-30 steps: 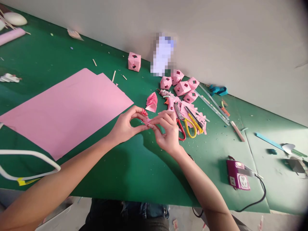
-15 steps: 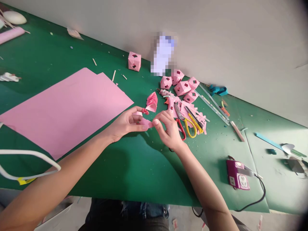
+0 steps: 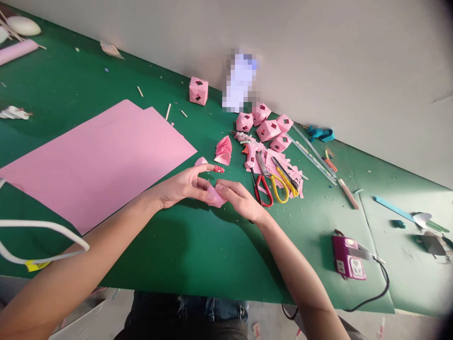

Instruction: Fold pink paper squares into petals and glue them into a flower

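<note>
My left hand and my right hand meet over the green mat, both pinching one small folded piece of pink paper. The left thumb and fingers hold its left side, with the index finger stretched out above it. The right hand presses the paper's right edge down near the mat. A second bit of pink paper shows just behind the left fingers. A fan of folded pink pieces lies a little beyond the hands.
A large pink sheet covers the mat at left. Several pink paper cubes, one apart, stand by the wall. Red and yellow scissors lie on pink scraps at right. A purple device with cable sits near the front edge.
Both hands have come down toward the mat and nearer to me with the pink piece. The right hand turned from raised fingers to lying flatter, pressing the paper.
</note>
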A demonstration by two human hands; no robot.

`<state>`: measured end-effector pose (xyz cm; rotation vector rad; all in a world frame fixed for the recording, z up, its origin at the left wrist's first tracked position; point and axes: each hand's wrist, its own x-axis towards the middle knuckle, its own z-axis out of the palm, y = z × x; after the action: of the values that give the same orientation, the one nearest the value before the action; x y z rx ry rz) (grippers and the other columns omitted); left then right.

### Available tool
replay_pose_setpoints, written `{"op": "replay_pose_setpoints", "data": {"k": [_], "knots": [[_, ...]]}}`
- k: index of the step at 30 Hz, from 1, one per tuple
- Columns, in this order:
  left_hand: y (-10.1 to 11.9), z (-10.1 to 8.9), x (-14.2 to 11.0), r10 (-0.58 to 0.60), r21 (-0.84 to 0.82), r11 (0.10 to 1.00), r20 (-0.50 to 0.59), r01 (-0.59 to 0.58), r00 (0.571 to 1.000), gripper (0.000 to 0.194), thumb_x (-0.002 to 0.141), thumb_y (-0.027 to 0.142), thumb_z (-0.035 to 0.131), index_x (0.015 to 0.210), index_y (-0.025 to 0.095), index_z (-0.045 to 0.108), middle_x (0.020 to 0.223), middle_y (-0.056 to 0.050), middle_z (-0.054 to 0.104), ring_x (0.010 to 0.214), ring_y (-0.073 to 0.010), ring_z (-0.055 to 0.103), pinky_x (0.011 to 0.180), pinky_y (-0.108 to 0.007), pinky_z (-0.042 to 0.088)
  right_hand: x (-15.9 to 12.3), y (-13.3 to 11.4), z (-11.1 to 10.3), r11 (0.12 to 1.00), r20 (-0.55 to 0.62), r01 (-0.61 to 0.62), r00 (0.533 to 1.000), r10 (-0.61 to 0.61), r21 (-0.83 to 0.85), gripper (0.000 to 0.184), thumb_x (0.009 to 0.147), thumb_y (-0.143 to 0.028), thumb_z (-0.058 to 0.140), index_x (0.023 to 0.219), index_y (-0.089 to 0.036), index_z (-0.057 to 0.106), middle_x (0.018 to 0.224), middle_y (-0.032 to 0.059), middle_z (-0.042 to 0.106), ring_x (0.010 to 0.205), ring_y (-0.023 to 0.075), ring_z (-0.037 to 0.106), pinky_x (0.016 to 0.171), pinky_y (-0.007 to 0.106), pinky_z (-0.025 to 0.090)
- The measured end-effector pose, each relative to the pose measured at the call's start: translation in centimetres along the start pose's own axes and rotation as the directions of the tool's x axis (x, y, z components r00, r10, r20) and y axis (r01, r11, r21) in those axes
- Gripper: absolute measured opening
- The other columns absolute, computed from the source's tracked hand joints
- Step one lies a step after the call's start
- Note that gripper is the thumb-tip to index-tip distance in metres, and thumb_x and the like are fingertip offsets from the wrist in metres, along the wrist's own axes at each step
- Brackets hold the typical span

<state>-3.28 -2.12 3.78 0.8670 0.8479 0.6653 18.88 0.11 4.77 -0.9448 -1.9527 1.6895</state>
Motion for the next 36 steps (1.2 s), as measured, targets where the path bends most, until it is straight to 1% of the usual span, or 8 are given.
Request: {"op": "replay_pose_setpoints", "data": {"k": [5,10,18,23,27,32,34,36], "knots": [[0.0,-0.1,-0.2,0.007,0.035,0.999,0.013,-0.008,1.0,0.101,0.071,0.026,0.1,0.158,0.025,0.048,0.084,-0.001,0.083,0.093,-0.0314,0.086,0.091,-0.045,0.067,0.3,0.0,0.5,0.999,0.009,0.053,0.999,-0.053,0.004,0.063,0.099,-0.077,0.053,0.067,-0.023,0.047,0.07,-0.0031,0.046,0.066,0.0134,0.041,0.063,0.03,0.04],[0.0,-0.1,-0.3,0.002,0.054,0.999,0.004,-0.002,1.0,0.102,0.069,0.024,0.102,0.157,0.027,0.05,0.078,0.003,0.08,0.087,-0.027,0.084,0.088,-0.041,0.065,0.4,0.2,0.8,0.995,-0.013,0.094,0.996,-0.093,0.032,0.067,0.097,-0.079,0.056,0.062,-0.023,0.047,0.069,-0.0021,0.048,0.063,0.013,0.041,0.062,0.031,0.04],[-0.8,0.7,0.7,0.026,-0.171,0.984,-0.126,-0.047,0.992,0.076,0.074,0.034,0.101,0.139,0.021,0.064,0.095,-0.005,0.083,0.092,-0.0234,0.082,0.093,-0.04,0.062,0.8,1.0,1.3,0.993,-0.315,0.114,0.944,-0.096,0.038,0.063,0.097,-0.078,0.059,0.068,-0.023,0.047,0.073,-0.0016,0.046,0.069,0.0149,0.041,0.066,0.032,0.038],[-1.2,1.4,1.4,0.048,-0.285,0.951,-0.25,-0.121,0.967,0.064,0.067,0.031,0.103,0.121,0.022,0.07,0.095,-0.002,0.079,0.087,-0.0182,0.078,0.086,-0.033,0.062,1.1,1.5,1.7,0.996,-0.432,0.089,0.899,-0.077,0.007,0.066,0.095,-0.085,0.054,0.07,-0.025,0.043,0.071,-0.003,0.04,0.066,0.015,0.036,0.062,0.032,0.036],[-1.0,1.2,1.6,0.13,-0.287,0.93,-0.327,-0.229,0.936,0.064,0.067,0.033,0.103,0.119,0.023,0.068,0.091,0.003,0.073,0.082,-0.0144,0.073,0.084,-0.031,0.06,1.4,2.0,1.5,0.993,-0.397,0.115,0.912,-0.104,0.003,0.064,0.092,-0.083,0.062,0.07,-0.023,0.055,0.073,-0.0013,0.05,0.068,0.0155,0.045,0.066,0.032,0.041],[-0.7,0.8,1.4,0.174,-0.224,0.942,-0.306,-0.249,0.936,0.063,0.068,0.032,0.099,0.122,0.021,0.068,0.092,0.0,0.074,0.076,-0.0154,0.071,0.073,-0.03,0.057,1.6,2.7,1.4,0.992,-0.249,0.106,0.961,-0.118,-0.065,0.064,0.091,-0.083,0.064,0.076,-0.022,0.076,0.083,0.0035,0.066,0.076,0.0177,0.058,0.072,0.033,0.049],[-0.6,0.7,1.3,0.196,-0.171,0.951,-0.317,-0.259,0.928,0.065,0.067,0.029,0.099,0.122,0.021,0.067,0.091,0.001,0.075,0.079,-0.0167,0.073,0.076,-0.03,0.058,1.5,2.9,1.3,0.989,-0.241,0.1,0.963,-0.123,-0.107,0.06,0.089,-0.08,0.069,0.079,-0.022,0.079,0.084,0.0033,0.068,0.072,0.0162,0.057,0.067,0.032,0.048],[-0.7,0.7,1.3,0.235,-0.117,0.949,-0.354,-0.292,0.905,0.067,0.066,0.028,0.099,0.123,0.021,0.065,0.091,0.0,0.076,0.086,-0.0188,0.075,0.084,-0.032,0.06,1.4,2.9,1.0,0.98,-0.309,0.103,0.939,-0.153,-0.172,0.053,0.087,-0.074,0.076,0.078,-0.022,0.078,0.08,0.0024,0.068,0.068,0.0155,0.056,0.065,0.032,0.047]]}}
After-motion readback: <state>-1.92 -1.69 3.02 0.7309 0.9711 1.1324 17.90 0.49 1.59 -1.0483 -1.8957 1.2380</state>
